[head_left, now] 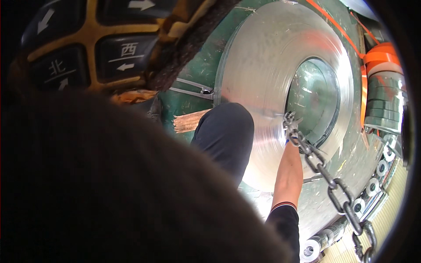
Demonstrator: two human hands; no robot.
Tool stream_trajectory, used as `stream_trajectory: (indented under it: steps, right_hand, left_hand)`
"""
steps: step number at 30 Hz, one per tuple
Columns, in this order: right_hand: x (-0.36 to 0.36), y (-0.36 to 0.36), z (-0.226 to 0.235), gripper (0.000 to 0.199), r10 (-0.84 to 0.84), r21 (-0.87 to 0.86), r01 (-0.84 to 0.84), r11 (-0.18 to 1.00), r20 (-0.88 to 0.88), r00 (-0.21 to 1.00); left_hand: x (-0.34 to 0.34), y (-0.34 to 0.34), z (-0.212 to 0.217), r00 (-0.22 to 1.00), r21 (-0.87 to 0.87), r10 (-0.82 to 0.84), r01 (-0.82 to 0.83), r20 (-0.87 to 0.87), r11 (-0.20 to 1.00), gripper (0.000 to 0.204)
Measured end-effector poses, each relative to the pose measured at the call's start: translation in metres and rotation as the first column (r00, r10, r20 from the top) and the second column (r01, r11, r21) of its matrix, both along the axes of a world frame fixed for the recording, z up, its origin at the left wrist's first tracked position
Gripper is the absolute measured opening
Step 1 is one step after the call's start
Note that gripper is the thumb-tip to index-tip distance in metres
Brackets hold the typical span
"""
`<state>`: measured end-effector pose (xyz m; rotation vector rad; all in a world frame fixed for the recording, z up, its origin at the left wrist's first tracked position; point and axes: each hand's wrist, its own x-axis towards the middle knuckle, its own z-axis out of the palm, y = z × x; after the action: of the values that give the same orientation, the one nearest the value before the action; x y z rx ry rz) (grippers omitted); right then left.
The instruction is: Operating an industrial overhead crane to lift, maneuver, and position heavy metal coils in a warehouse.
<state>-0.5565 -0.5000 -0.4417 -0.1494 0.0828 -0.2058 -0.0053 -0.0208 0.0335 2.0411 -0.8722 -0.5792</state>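
At the inner rim of a large, flat metal coil [263, 65], the person's right hand [293, 133] is largely covered by a grey steel chain [316, 160]; whether its fingers stand apart or are clamped on the links, I cannot tell. The left hand is out of sight. The coil lies on a green floor [193, 70], just beyond the person's dark-trousered knee [226, 127], with a split wooden block [190, 122] near its left edge. White arrows and white characters are legible on the black buttons of a yellow-framed control pendant [93, 37], upper left.
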Motion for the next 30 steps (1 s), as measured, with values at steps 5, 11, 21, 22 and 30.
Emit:
stream_trajectory:
  steps: [5,11,21,22,30]
  right_hand:
    - [0.016,-0.013,0.04,0.077,-0.25,-0.112,0.223,0.968,-0.469,0.847]
    - [0.023,-0.016,0.046,0.081,-0.461,-0.302,0.436,0.847,-0.827,0.322]
    - [0.012,0.03,0.027,0.05,-0.766,0.391,-0.797,-0.46,-0.629,0.133]
    - [0.062,0.061,0.008,0.054,-0.704,0.593,-0.483,-0.645,-0.707,0.072]
    - [0.023,0.04,0.088,0.045,-0.899,-0.215,-0.974,0.074,-0.438,0.029]
  left_hand:
    - [0.002,0.001,0.004,0.998,-0.025,0.01,-0.008,0.066,1.0,0.076]
    - [0.015,0.0,0.005,0.989,0.022,-0.012,0.009,0.149,1.0,0.074]
    - [0.024,-0.04,-0.049,0.961,-0.216,-0.129,0.184,0.247,0.959,0.056]
    - [0.019,-0.05,-0.078,0.955,-0.16,-0.165,0.208,0.246,0.965,0.055]
    - [-0.043,-0.12,-0.163,0.924,-0.023,-0.379,0.38,0.037,0.925,0.076]
